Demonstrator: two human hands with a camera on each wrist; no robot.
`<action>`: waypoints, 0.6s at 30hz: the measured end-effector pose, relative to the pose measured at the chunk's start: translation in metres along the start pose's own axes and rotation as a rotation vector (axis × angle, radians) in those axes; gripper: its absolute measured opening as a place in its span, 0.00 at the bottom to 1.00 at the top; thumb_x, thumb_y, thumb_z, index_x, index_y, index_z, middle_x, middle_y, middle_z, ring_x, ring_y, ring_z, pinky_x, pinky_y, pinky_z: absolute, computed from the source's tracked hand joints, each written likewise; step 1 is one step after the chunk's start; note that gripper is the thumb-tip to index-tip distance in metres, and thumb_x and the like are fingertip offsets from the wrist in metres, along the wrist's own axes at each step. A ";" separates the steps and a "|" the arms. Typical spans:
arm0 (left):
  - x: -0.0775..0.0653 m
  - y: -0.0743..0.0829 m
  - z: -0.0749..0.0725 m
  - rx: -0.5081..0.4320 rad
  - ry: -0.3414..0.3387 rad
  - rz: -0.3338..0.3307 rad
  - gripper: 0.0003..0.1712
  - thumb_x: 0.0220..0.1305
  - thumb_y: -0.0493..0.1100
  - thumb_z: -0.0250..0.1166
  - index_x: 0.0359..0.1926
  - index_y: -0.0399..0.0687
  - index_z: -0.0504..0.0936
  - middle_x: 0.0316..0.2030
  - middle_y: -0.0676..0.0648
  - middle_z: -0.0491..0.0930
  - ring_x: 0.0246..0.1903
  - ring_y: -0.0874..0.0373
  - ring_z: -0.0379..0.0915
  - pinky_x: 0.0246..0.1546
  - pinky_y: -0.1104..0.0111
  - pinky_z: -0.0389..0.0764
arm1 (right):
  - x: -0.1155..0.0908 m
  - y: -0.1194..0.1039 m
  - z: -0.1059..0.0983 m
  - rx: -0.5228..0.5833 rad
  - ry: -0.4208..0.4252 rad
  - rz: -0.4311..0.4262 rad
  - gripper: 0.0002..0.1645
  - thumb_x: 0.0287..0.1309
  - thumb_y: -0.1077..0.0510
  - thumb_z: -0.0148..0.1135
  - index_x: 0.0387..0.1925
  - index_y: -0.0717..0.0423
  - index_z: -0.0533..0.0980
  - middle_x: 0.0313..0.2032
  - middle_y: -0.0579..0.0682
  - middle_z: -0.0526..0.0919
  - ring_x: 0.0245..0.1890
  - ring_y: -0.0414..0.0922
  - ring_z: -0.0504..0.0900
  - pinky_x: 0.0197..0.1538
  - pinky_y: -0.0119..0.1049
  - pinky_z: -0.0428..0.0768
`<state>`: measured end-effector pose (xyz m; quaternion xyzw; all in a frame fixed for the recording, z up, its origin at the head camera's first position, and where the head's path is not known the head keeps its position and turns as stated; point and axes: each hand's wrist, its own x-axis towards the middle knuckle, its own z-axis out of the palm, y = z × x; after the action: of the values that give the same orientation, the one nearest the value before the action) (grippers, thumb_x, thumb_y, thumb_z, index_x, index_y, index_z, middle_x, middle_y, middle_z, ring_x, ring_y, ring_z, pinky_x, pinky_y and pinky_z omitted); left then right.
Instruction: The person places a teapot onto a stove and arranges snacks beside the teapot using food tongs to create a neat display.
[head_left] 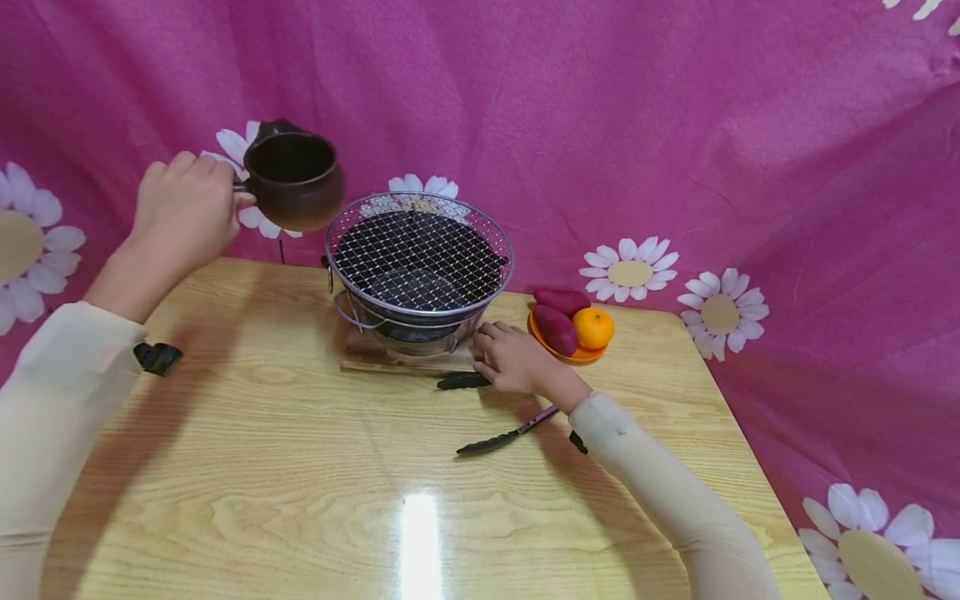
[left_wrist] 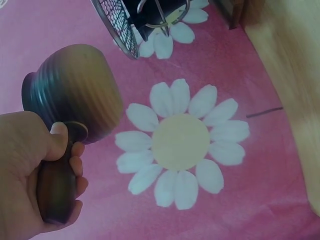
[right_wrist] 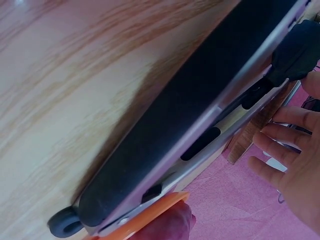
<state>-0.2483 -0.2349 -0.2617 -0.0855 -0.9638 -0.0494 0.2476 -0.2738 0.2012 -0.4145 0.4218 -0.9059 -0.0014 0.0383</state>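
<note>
A dark brown pot with a side handle (head_left: 296, 196) is held in the air by my left hand (head_left: 183, 204), left of the grill and above the table. In the left wrist view my fingers wrap round its stubby handle (left_wrist: 56, 192). My right hand (head_left: 513, 358) is low at the right side of the round tabletop grill (head_left: 420, 258), close to its wooden base. Black-tipped tongs (head_left: 491, 443) lie spread beneath that hand. The right wrist view shows its fingers (right_wrist: 277, 150) loosely extended beside the tongs (right_wrist: 170, 115); whether they touch the base I cannot tell.
A wire mesh tops the grill, which stands on a wooden board (head_left: 390, 367) at the table's back. Right of it, an orange plate (head_left: 585, 357) bears purple sweet potatoes (head_left: 555, 329) and an orange fruit (head_left: 593, 327). A pink flowered cloth (head_left: 562, 125) hangs behind.
</note>
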 end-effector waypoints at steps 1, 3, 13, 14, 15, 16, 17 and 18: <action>0.001 0.002 -0.001 0.001 -0.007 0.007 0.20 0.71 0.43 0.57 0.41 0.23 0.73 0.42 0.23 0.75 0.47 0.27 0.70 0.43 0.37 0.70 | 0.000 0.000 0.000 0.002 0.001 0.001 0.13 0.66 0.50 0.59 0.43 0.56 0.76 0.44 0.53 0.78 0.50 0.54 0.77 0.55 0.49 0.79; 0.004 0.005 -0.002 0.001 -0.020 0.019 0.21 0.72 0.44 0.57 0.42 0.23 0.73 0.43 0.23 0.75 0.48 0.27 0.70 0.44 0.36 0.71 | 0.000 0.000 0.000 0.005 0.002 0.001 0.13 0.66 0.50 0.59 0.42 0.56 0.76 0.43 0.53 0.78 0.50 0.54 0.77 0.55 0.49 0.78; 0.018 0.022 -0.005 0.022 -0.096 0.056 0.22 0.75 0.44 0.55 0.45 0.22 0.72 0.45 0.23 0.74 0.50 0.27 0.68 0.49 0.35 0.71 | 0.000 0.000 -0.002 0.004 -0.015 0.006 0.14 0.67 0.50 0.58 0.44 0.56 0.76 0.45 0.53 0.78 0.51 0.54 0.78 0.56 0.49 0.78; 0.019 0.024 -0.005 0.023 -0.090 0.060 0.22 0.75 0.45 0.55 0.45 0.22 0.72 0.44 0.23 0.75 0.49 0.26 0.68 0.49 0.35 0.71 | 0.000 -0.001 -0.002 0.004 -0.015 0.005 0.14 0.67 0.50 0.58 0.44 0.57 0.76 0.45 0.54 0.78 0.51 0.54 0.78 0.56 0.49 0.78; 0.020 0.025 -0.005 0.025 -0.089 0.064 0.23 0.75 0.45 0.54 0.45 0.22 0.72 0.44 0.23 0.75 0.49 0.27 0.68 0.48 0.35 0.72 | 0.000 -0.001 -0.002 0.003 -0.018 0.004 0.14 0.67 0.50 0.58 0.44 0.57 0.76 0.45 0.54 0.78 0.51 0.54 0.77 0.56 0.49 0.78; 0.021 0.026 -0.005 0.025 -0.081 0.070 0.23 0.75 0.45 0.54 0.44 0.22 0.72 0.44 0.23 0.75 0.49 0.27 0.69 0.47 0.35 0.72 | 0.000 -0.001 -0.003 0.001 -0.018 0.004 0.14 0.67 0.50 0.58 0.44 0.57 0.76 0.45 0.54 0.78 0.50 0.54 0.77 0.56 0.49 0.78; 0.021 0.027 -0.006 0.027 -0.077 0.075 0.23 0.76 0.45 0.54 0.44 0.22 0.71 0.43 0.23 0.75 0.48 0.27 0.69 0.46 0.35 0.73 | 0.000 -0.001 -0.003 -0.003 -0.018 0.003 0.14 0.67 0.50 0.58 0.45 0.57 0.76 0.46 0.54 0.78 0.50 0.54 0.77 0.56 0.49 0.78; 0.022 0.028 -0.006 0.026 -0.067 0.081 0.23 0.76 0.45 0.54 0.44 0.22 0.72 0.43 0.23 0.75 0.47 0.27 0.69 0.44 0.36 0.74 | 0.000 -0.001 -0.003 -0.005 -0.020 0.003 0.15 0.67 0.50 0.58 0.45 0.57 0.76 0.46 0.54 0.78 0.50 0.54 0.77 0.56 0.49 0.79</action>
<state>-0.2593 -0.2048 -0.2445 -0.1227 -0.9679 -0.0242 0.2180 -0.2724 0.2008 -0.4115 0.4203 -0.9069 -0.0078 0.0300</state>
